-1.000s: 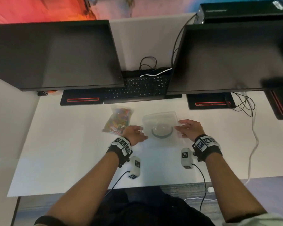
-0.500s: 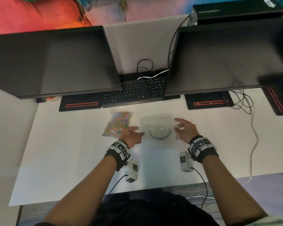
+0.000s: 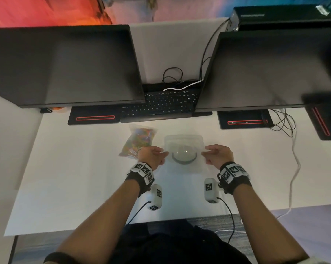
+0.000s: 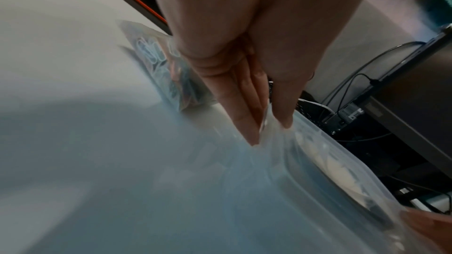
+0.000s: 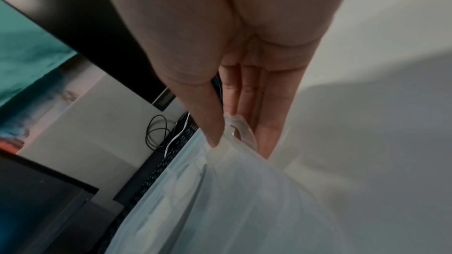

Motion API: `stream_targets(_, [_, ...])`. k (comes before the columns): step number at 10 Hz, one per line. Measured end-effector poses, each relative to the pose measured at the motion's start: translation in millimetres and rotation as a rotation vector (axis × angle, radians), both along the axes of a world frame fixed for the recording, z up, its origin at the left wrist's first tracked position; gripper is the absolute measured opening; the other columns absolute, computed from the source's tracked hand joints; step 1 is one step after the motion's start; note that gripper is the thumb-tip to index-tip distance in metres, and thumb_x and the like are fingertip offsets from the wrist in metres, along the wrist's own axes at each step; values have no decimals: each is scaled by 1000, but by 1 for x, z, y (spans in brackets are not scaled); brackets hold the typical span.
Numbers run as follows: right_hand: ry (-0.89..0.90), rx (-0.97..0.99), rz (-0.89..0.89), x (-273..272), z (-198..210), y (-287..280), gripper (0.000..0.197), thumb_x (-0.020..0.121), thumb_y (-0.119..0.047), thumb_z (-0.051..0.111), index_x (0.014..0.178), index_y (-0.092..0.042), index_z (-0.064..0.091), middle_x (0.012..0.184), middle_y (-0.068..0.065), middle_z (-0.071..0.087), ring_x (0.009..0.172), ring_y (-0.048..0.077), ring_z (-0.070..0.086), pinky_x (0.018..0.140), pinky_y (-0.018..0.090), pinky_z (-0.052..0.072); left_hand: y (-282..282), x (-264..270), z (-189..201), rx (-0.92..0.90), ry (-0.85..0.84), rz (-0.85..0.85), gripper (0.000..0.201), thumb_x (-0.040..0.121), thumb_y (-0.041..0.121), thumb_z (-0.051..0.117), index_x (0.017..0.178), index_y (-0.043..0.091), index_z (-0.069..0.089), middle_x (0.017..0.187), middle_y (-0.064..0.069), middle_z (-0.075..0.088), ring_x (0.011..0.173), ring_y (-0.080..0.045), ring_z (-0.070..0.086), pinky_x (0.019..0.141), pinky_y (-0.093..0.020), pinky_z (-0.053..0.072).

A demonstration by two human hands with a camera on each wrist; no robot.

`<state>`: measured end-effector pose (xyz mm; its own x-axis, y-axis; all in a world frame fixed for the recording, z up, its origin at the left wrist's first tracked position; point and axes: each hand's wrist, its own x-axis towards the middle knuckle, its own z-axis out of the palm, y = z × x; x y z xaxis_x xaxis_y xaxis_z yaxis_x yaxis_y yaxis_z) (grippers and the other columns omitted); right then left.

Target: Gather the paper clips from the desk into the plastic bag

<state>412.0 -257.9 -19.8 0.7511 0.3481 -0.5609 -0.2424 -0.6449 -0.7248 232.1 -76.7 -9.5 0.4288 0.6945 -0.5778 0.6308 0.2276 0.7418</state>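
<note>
Paper clips (image 3: 140, 141) are seen as a colourful heap inside a small clear packet on the desk (image 3: 65, 178), just left of centre and partly behind the left hand (image 3: 151, 156). Loose clips on the desk cannot be made out. Plastic bag (image 3: 185, 168), clear, is held between both hands over a translucent tub (image 3: 183, 139) with a round grey thing under it. One bag edge is pinched by the left hand between thumb and straight fingers (image 4: 247, 123); the opposite edge is pinched likewise by the right hand (image 5: 234, 76). Hands are well apart, film stretched between them.

Step judged: bag being opened. For a good result only one layer per side should be gripped, the mouth pulled wide and kept facing up, the film not overstretched. Packet is best kept close for the transfer.
</note>
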Motion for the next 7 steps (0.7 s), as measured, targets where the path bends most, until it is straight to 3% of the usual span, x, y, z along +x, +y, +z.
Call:
stream_targets(2, [-132,-84,35,0,8,7,20,70,-17,83,87,-14,73,69,2,73,60,17,71,71,27,60,-4,6,1,308,142,-221,21,82,28,77,81,7,72,71,-8,75,72,-23,72,77,-32,59])
stream_targets(3, [-216,-141,82,-5,8,10,21,70,-21,83,88,-14,75,73,2,74,68,18,72,77,29,59,-5,8,2,376,189,-296,28,85,28,73,69,5,71,67,-8,73,71,-25,70,76,-35,59])
stream_targets(4, [-362,-264,223,-9,16,16,18,78,-24,77,92,-13,76,91,3,75,88,24,70,90,31,54,-3,7,3,360,166,-301,25,85,28,74,74,5,74,69,-8,74,71,-24,72,78,-36,60])
stream_targets(5, [-428,-463,451,-11,32,21,18,85,-25,67,92,-11,76,93,6,72,89,26,68,78,27,53,0,6,5,326,149,-298,22,82,26,77,80,5,73,75,-12,75,76,-25,74,82,-38,60])
stream_targets(6, [-432,-629,695,3,56,36,31,83,-35,66,102,-12,69,104,6,68,94,25,65,70,27,47,8,0,6,323,160,-374,29,81,43,76,82,14,70,75,-9,74,73,-26,73,78,-39,61])
stream_targets(7, [-407,-537,810,25,98,56,41,83,-45,65,111,-15,70,118,3,65,107,23,61,88,27,48,18,-25,2,340,230,-467,43,84,61,61,84,18,70,74,-8,72,72,-27,71,73,-39,60])
